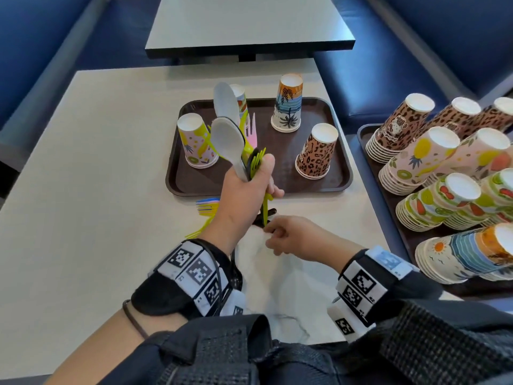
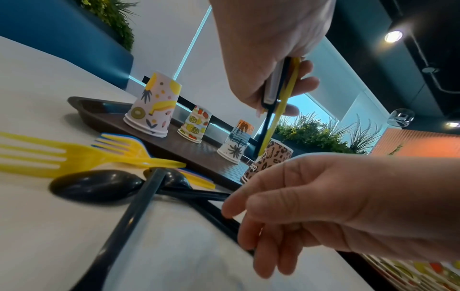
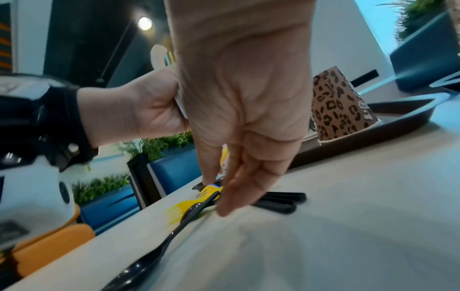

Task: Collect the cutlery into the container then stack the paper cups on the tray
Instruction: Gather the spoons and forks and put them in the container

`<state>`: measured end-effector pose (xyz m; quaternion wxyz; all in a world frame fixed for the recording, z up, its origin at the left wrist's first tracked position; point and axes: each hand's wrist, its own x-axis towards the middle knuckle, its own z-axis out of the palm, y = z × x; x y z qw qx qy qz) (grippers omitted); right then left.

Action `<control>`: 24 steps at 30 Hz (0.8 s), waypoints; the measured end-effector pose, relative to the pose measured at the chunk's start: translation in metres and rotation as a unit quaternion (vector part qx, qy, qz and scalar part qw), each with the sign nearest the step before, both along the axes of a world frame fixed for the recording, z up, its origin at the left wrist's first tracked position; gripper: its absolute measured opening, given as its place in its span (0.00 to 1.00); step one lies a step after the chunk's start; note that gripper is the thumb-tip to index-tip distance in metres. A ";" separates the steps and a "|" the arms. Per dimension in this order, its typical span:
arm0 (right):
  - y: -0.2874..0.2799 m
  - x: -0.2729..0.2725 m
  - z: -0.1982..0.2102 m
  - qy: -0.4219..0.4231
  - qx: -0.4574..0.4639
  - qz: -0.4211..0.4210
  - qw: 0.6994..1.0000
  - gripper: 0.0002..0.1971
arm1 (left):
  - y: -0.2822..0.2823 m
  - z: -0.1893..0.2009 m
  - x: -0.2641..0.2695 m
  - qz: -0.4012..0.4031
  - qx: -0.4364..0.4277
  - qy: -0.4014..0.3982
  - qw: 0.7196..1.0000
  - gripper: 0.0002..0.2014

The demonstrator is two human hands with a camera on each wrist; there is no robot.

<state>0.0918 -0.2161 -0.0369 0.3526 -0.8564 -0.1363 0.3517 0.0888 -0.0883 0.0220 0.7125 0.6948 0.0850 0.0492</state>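
My left hand (image 1: 258,179) is raised over the table and grips an upright bundle of cutlery (image 1: 227,140): white spoons, green forks, a pink fork and black pieces. My right hand (image 1: 273,234) reaches down just in front of the brown tray (image 1: 177,179). In the right wrist view its thumb and fingertips (image 3: 229,204) pinch a black spoon's handle (image 3: 196,210) among black handles (image 3: 278,200). Yellow and blue forks (image 1: 206,207) and black spoons (image 2: 97,185) lie loose beside it. A fruit cup (image 1: 195,140), a beach cup (image 1: 287,104), a leopard cup (image 1: 316,151) and one half-hidden cup stand upside down on the tray.
A second tray (image 1: 363,140) at the right carries several leaning stacks of paper cups (image 1: 444,190). A white crumpled sheet or bag (image 1: 280,287) lies at the table's near edge under my right wrist. Another table (image 1: 249,23) and blue benches lie beyond.
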 end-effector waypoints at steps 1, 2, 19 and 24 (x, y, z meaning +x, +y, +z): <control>0.002 0.001 0.002 0.012 0.015 0.005 1.000 0.10 | 0.000 0.001 0.001 -0.008 -0.007 -0.003 1.000 0.22; 0.005 0.001 0.005 0.024 0.032 0.004 0.999 0.07 | 0.000 0.002 0.002 -0.013 -0.013 -0.005 1.000 0.21; 0.002 0.046 0.091 -0.275 0.144 -0.143 0.940 0.17 | 0.011 -0.023 -0.008 -0.044 0.087 0.032 0.995 0.10; 0.020 0.047 0.131 -0.267 0.286 -0.115 0.913 0.26 | 0.012 -0.030 -0.008 -0.072 0.145 0.056 0.985 0.14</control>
